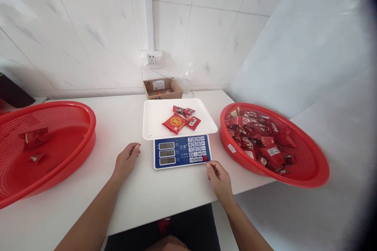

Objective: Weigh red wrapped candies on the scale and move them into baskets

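A digital scale [182,152] with a blue keypad panel stands in the middle of the table, its lit displays facing me. On its white tray [154,115] lie several red-wrapped snack packets [176,122], the largest with a gold round mark. My left hand [127,160] rests on the tabletop left of the scale, fingers curled together with nothing seen in them. By the scale's lower right corner is my right hand [218,178], its thumb and fingers closed close to the red key; no object shows between them.
A red mesh basket [319,168] heaped with red packets stands at right, partly past the table edge. Another red basket [85,125] on the left holds a few packets. Behind the scale are a small cardboard box [149,91] and a clear plastic bottle [187,80], near a wall socket [152,59].
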`<state>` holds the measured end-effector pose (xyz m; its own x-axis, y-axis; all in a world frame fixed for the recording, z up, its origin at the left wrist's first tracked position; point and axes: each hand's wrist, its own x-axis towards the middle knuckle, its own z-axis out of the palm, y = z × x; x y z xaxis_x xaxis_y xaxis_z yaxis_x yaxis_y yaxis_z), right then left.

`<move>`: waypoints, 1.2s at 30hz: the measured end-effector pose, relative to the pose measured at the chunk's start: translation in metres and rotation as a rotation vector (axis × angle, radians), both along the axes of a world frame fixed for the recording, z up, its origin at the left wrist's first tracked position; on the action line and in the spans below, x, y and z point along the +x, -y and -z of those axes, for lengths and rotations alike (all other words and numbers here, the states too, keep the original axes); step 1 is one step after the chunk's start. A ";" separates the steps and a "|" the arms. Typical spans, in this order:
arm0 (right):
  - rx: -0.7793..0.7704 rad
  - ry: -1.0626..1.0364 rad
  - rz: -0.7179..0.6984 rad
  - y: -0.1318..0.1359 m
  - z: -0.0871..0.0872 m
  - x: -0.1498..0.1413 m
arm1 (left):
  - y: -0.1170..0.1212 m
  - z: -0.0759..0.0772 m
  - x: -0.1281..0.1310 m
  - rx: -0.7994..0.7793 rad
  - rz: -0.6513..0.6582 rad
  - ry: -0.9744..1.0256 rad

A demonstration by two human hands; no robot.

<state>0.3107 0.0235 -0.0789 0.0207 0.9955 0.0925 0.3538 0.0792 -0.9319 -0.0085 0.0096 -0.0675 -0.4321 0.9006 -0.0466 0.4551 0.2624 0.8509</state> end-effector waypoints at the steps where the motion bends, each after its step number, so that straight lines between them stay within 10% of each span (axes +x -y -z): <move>1: -0.001 -0.006 -0.004 -0.001 0.000 0.001 | 0.000 0.000 0.000 -0.003 0.002 0.002; 36: 0.037 -0.003 -0.046 -0.001 0.000 -0.002 | -0.001 0.002 -0.003 -0.031 0.003 -0.001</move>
